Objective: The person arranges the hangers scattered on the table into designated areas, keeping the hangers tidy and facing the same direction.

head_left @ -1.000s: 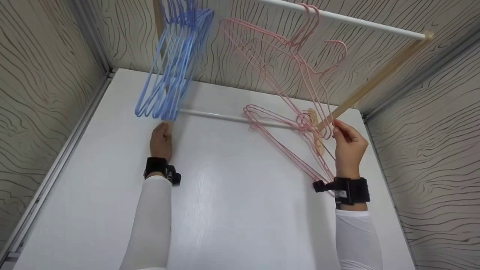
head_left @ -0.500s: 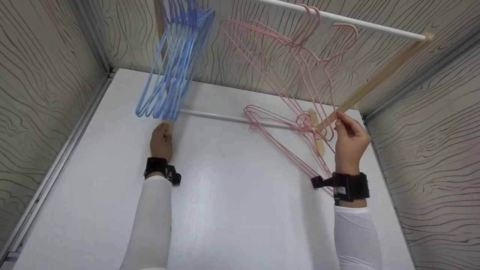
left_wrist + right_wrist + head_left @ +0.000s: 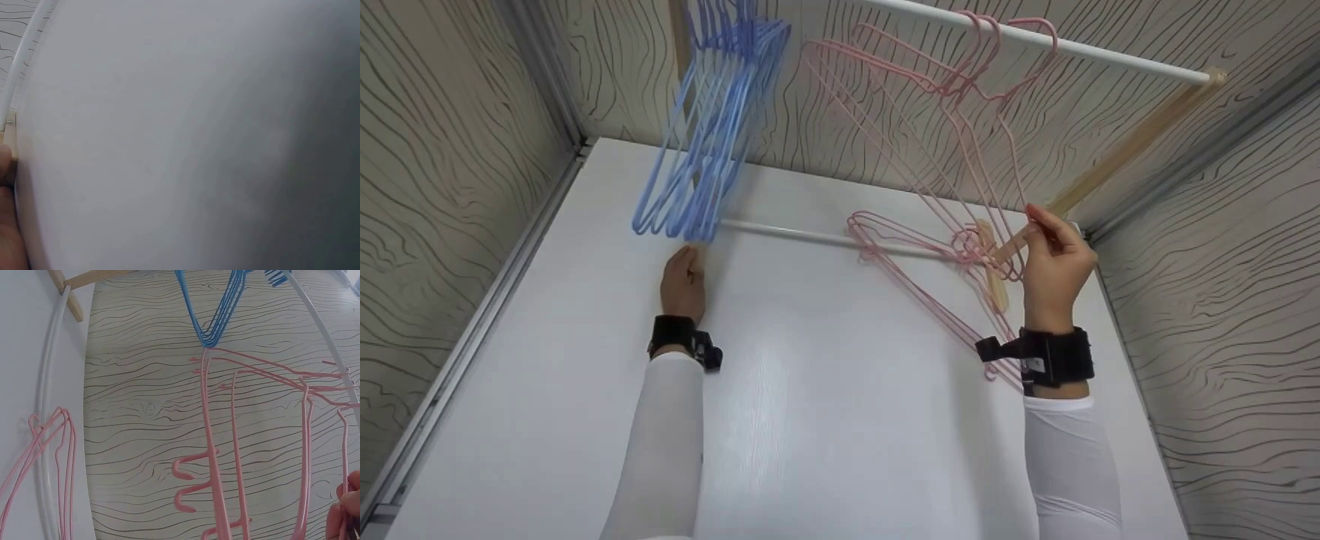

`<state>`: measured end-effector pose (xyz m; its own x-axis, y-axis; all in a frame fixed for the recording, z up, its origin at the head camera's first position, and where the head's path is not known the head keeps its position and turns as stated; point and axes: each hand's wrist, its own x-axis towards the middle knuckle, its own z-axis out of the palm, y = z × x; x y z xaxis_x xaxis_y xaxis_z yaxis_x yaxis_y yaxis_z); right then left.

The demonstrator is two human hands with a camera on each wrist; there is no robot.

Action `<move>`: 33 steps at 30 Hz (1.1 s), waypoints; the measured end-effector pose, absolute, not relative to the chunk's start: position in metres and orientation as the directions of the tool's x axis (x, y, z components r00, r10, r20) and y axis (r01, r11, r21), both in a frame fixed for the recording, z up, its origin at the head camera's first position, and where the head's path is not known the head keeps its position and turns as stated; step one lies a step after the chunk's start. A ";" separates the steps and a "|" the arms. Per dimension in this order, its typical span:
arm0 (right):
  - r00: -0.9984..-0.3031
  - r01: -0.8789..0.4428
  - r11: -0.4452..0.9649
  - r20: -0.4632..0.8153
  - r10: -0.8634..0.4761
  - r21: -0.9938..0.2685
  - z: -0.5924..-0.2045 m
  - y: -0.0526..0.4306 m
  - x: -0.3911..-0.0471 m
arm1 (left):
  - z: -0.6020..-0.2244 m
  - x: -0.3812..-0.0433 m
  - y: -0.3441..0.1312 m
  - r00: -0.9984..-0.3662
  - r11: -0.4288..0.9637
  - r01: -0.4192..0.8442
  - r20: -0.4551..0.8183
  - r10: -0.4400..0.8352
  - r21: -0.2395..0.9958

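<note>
My right hand (image 3: 1054, 270) pinches the lower right end of a pink clothes hanger (image 3: 1011, 142) between thumb and fingertips. That hanger's hook overlaps the white top rail (image 3: 1110, 55) in the head view. Left of it, two more pink hangers (image 3: 982, 180) hang from this rail. In the right wrist view, my fingers (image 3: 350, 506) are at the right edge, on the held hanger. My left hand (image 3: 683, 285) holds the rack's wooden foot (image 3: 10, 129), just below the blue hangers (image 3: 705, 135); most of this hand is out of the left wrist view.
Several blue hangers hang bunched at the rack's left. More pink hangers (image 3: 922, 292) lie at the lower rail (image 3: 795, 234) near the right wooden foot (image 3: 997, 289). The rack stands on a white table (image 3: 825, 420) between patterned walls (image 3: 1237, 315).
My right hand has risen with the pink hanger, whose hook went from below the top rail to overlapping it. My left hand has stayed in place.
</note>
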<state>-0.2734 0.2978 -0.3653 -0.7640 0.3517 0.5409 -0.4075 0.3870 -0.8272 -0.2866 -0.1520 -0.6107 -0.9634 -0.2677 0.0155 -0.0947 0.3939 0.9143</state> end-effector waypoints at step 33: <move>-0.803 -0.373 0.460 0.528 0.275 -0.806 -0.352 0.254 -0.263 | -0.604 -0.285 -0.150 -0.961 0.388 -0.140 -0.030 -0.276 0.911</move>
